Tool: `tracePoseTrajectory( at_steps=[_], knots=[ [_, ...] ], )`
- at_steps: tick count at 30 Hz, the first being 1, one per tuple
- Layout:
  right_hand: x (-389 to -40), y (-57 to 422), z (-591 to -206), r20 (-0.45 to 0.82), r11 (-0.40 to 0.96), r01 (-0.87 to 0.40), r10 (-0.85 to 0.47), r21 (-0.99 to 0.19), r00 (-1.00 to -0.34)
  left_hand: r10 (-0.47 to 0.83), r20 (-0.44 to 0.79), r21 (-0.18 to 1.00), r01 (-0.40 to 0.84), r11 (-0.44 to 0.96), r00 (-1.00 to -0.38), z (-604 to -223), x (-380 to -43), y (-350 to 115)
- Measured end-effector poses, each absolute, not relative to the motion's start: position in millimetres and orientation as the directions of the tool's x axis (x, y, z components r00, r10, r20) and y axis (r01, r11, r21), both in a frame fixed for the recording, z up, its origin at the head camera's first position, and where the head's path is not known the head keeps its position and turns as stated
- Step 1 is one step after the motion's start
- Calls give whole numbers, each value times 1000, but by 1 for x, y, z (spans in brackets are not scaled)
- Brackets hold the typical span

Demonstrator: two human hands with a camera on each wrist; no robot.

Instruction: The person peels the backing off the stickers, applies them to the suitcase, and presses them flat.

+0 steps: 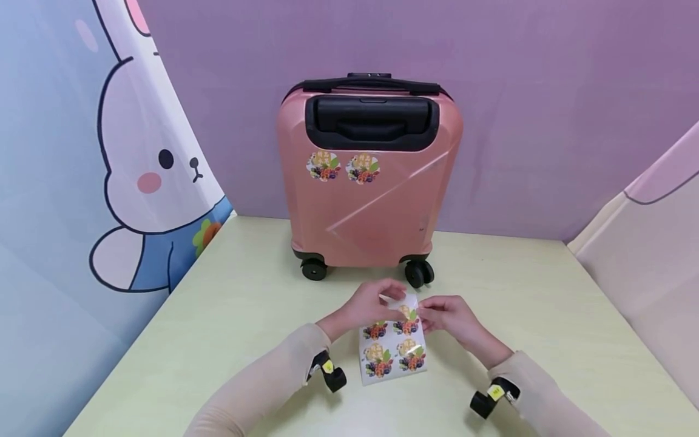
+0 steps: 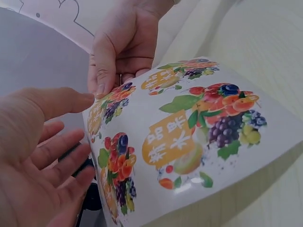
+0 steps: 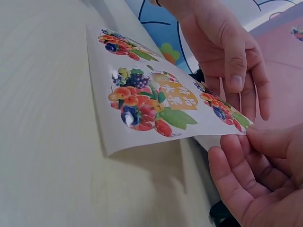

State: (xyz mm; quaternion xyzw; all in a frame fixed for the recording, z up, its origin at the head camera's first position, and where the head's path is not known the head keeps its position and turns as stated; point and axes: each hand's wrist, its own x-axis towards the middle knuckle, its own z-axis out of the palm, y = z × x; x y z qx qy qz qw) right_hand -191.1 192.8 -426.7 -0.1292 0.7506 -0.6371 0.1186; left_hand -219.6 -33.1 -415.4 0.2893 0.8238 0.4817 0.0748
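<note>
A white sheet of round fruit stickers [image 1: 386, 377] is held up over the table, its near part flat in the head view and its far end curving upward. My right hand [image 1: 455, 318] pinches the sheet's right edge between thumb and fingers, plainly seen in the right wrist view. Beside the far left of the sheet, my left hand [image 1: 371, 306] has its fingers spread and relaxed. In the left wrist view, the left thumb [image 2: 66, 101] reaches close over the sheet's edge. Several printed fruit stickers [image 2: 222, 118] with yellow labels show on the sheet.
A pink suitcase [image 1: 360, 224] with a black handle stands upright behind the hands on the pale table [image 1: 229, 340]. Two round fruit stickers [image 1: 363, 169] are on its upper front. A purple backdrop [image 1: 546, 109] rises behind, and a rabbit-printed cloth [image 1: 49, 243] hangs at left.
</note>
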Motion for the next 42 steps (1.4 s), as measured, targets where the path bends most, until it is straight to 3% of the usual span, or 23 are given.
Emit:
tracePoseTrajectory(
  at_steps=[5, 17, 42],
  knots=[
    [-192, 191, -424, -6, 157, -51, -345, -986, -939, 530, 135, 810, 401, 428, -838, -413, -218, -33],
    [-190, 186, -417, -7, 126, -36, -328, -991, -945, 510, 138, 821, 386, 421, -849, -411, -218, -37],
    [-189, 180, -414, -48, 131, 8, -311, -991, -949, 540, 225, 776, 485, 404, -811, -412, -225, -44]
  ],
)
